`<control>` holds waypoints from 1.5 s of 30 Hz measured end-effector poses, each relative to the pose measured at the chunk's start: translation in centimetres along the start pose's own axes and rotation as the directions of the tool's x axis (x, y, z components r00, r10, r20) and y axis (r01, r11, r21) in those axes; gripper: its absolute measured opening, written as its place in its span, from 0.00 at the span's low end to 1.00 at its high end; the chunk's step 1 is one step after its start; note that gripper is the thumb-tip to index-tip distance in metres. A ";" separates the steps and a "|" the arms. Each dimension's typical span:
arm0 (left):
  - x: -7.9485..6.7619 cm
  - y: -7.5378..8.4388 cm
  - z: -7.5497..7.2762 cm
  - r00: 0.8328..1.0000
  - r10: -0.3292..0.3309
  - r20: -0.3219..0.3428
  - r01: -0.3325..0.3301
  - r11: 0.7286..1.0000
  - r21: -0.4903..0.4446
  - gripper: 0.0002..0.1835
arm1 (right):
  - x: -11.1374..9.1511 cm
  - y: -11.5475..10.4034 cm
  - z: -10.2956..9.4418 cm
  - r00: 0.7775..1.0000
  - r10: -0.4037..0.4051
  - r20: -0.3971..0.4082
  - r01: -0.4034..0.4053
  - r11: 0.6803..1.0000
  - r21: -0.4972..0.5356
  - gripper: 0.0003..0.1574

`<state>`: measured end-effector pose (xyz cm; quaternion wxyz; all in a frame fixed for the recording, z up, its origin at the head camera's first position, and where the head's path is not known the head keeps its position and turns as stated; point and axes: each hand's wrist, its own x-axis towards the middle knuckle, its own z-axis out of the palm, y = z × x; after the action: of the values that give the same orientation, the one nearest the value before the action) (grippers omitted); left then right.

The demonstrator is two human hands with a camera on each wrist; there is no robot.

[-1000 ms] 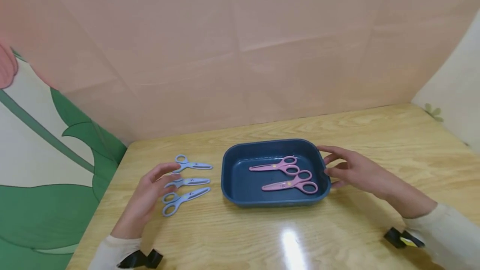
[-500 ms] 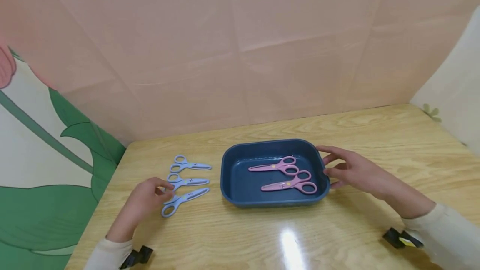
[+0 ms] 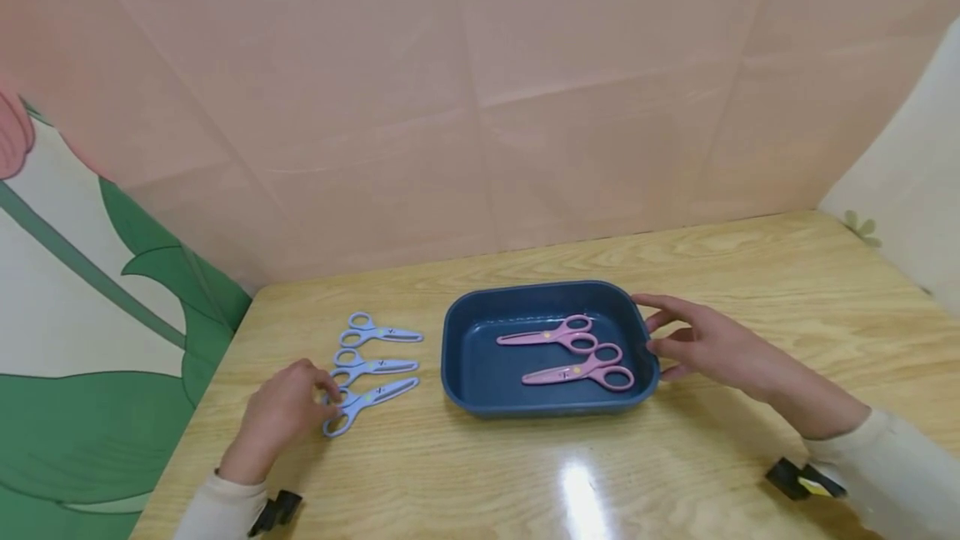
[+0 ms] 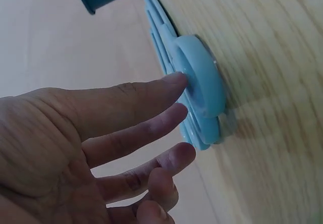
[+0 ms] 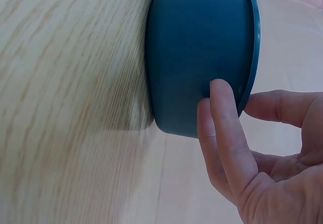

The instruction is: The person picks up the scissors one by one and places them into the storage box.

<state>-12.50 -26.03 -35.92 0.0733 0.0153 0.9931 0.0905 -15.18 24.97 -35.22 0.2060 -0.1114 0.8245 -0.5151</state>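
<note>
Three light-blue scissors lie in a column on the left of the table in the head view: far scissors [image 3: 386, 333], middle scissors [image 3: 378, 367] and near scissors [image 3: 382, 394]. My left hand [image 3: 281, 415] is at the handle of the near pair. In the left wrist view the thumb tip is right at the handle loop [image 4: 209, 77], the other fingers loosely bent and apart. My right hand [image 3: 712, 348] holds the right end of a dark blue tray [image 3: 480, 408], thumb over the rim and fingers against the outer wall [image 5: 197, 42].
Inside the tray are two pink scissors, an upper pair [image 3: 551, 335] and a lower pair [image 3: 581, 372]. A pinkish sheet [image 3: 480, 107] stands behind the wooden table [image 3: 465, 482]. A printed green-leaf panel [image 3: 112, 315] borders the left side.
My left hand has come down and toward me, from over the far and middle blue scissors to the near pair's handle. The right hand stays at the tray.
</note>
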 end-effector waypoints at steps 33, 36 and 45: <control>0.0 0.4 0.9 0.999 0.013 0.044 -0.012 1.000 -0.012 0.08 | 0.0 -0.2 0.2 1.000 0.011 -0.007 -0.011 1.000 -0.025 0.44; 0.0 0.4 1.0 0.999 0.017 0.042 -0.017 1.000 -0.016 0.08 | 0.1 -0.2 0.2 1.000 0.007 -0.006 -0.007 1.000 -0.026 0.44; -0.1 0.5 0.4 0.997 0.074 -0.020 -0.075 0.996 -0.052 0.10 | 0.0 -0.1 0.2 1.000 -0.008 -0.006 0.007 1.000 -0.018 0.43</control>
<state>-12.35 -25.49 -36.25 0.0614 0.0495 0.9897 0.1192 -15.06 24.77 -35.19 0.2005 -0.1147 0.8293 -0.5089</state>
